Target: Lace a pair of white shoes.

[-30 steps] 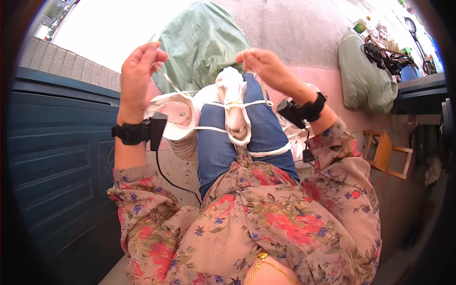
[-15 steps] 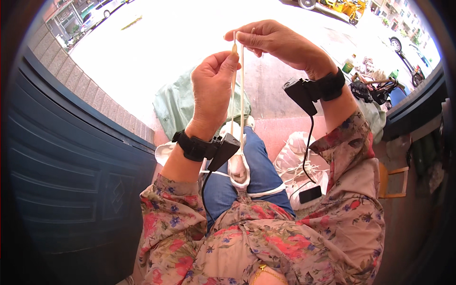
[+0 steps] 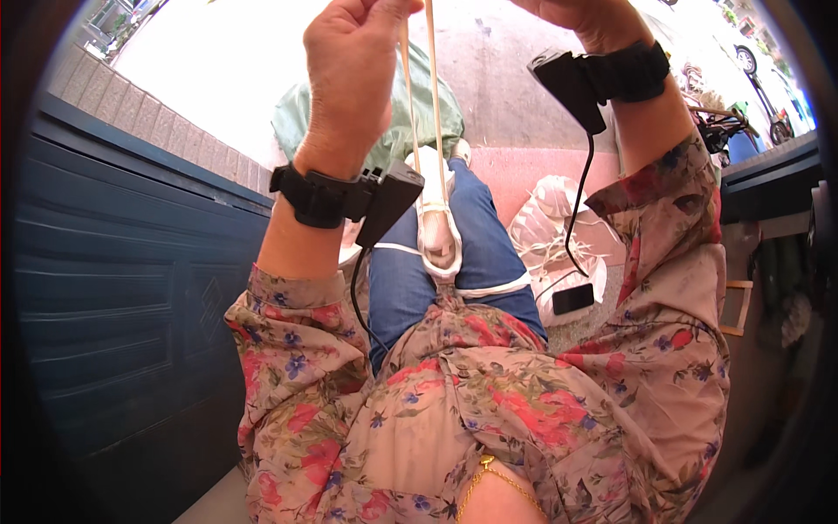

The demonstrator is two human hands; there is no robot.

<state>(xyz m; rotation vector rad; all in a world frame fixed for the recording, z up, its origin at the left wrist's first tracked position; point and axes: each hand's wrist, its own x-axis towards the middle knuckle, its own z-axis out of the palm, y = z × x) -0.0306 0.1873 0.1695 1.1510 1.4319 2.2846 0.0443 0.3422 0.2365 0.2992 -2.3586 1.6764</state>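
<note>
A white shoe rests between my thighs, its opening toward me. Two long cream shoelaces rise taut from it toward the upper edge of the view. My left hand is raised above and left of the shoe, thumb and fingers pinched on the left-hand lace. The right-hand lace runs past those fingertips and out of view. Farther right, my right hand is cut off by the upper edge, so its fingers are hidden. Both wrists wear black straps with small dark devices.
White shoes with loose laces lie on the right, beside a small black box on a cable. Ahead is a green sheet on the ground, and a pink mat. A dark blue door stands on the left.
My hands were close together with the laces between them. Now they are farther apart and higher in the view, with the right hand partly outside it. The view has shifted downward.
</note>
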